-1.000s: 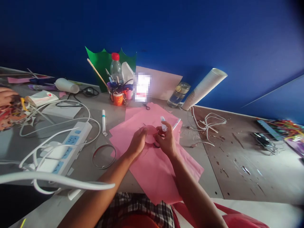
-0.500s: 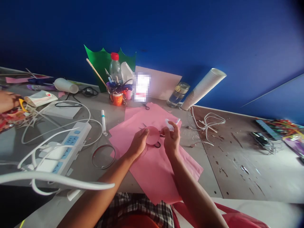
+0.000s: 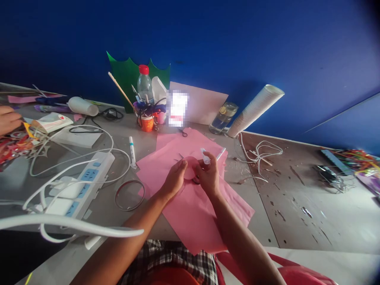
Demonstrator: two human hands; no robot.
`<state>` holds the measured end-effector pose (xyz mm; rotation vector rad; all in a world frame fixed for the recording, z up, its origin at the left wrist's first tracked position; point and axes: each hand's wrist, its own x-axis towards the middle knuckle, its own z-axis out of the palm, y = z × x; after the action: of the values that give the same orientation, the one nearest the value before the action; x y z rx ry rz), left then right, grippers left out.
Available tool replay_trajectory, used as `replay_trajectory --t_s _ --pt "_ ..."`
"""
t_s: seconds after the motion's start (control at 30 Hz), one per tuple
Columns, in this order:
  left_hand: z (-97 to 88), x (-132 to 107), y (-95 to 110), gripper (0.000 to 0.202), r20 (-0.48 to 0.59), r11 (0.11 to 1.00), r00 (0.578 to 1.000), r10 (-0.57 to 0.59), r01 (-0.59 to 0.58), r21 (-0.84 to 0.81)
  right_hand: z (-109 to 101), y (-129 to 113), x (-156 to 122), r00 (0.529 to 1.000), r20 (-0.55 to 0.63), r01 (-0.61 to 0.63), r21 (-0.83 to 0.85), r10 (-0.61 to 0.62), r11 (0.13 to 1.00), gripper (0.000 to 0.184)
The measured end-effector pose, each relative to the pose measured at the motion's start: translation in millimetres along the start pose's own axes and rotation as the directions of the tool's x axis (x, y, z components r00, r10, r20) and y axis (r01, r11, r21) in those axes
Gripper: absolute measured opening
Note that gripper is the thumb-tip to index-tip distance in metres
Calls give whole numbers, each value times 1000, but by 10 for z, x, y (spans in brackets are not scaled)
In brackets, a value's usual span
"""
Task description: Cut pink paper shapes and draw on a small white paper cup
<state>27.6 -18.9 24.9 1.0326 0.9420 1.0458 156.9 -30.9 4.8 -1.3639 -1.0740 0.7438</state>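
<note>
My left hand (image 3: 175, 176) is closed on a round pink paper disc (image 3: 190, 167), thumb on top near its left edge. My right hand (image 3: 208, 170) is at the disc's right edge, its fingertips touching or overlapping it. A small white crumpled piece (image 3: 204, 155), translucent-looking, shows at the fingers of that hand; its kind I cannot make out. Beneath both hands lie overlapping pink paper sheets (image 3: 190, 221). Scissors (image 3: 196, 180) rest on them under the disc, only the tips and part of a dark handle showing.
Left of the sheets are a tape roll (image 3: 130, 195), a marker (image 3: 132, 152) and a white power strip (image 3: 86, 184) with looping cables. Behind stand a bottle (image 3: 145, 85), a glass (image 3: 223, 118) and stacked paper cups (image 3: 257, 109). Another person's hand (image 3: 8, 120) is at far left.
My right hand has moved left to the disc, carrying the white crumpled piece along. My left hand has barely shifted. The other person's hand has drawn a little leftward.
</note>
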Motion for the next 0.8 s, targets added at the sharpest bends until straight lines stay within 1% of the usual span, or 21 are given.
replay_trajectory --t_s 0.07,0.17,0.27,0.37,0.5,0.6,0.7,0.8 --pt "3 -5 -40 56 22 999 1000 -5 6 -41 -18 -19 17 1000 7 6 40 -6 999 41" --pt "2 -10 -93 60 46 994 998 -37 42 -103 -39 -43 30 998 -7 67 78 -66 995 40" --pt "-1 -7 -116 60 45 996 999 -25 29 -82 -37 -41 26 994 -35 110 71 -107 991 43" --pt "-3 -2 -121 57 52 999 999 10 -7 -52 -32 -23 26 990 -90 113 54 -108 992 44" --pt "-6 -8 -131 53 109 997 994 -31 39 -73 -56 -18 44 992 -88 96 48 -92 994 36" --pt "-2 -18 -126 51 82 995 995 -56 62 -79 -85 -37 43 990 -93 108 17 -106 994 30" --pt "7 -22 -88 54 21 996 999 -49 51 -69 -106 -44 15 990 -37 133 -26 -134 991 36" --pt "16 -17 -32 56 -3 999 1000 6 -6 -37 -104 -10 -18 985 54 167 -94 -162 981 50"
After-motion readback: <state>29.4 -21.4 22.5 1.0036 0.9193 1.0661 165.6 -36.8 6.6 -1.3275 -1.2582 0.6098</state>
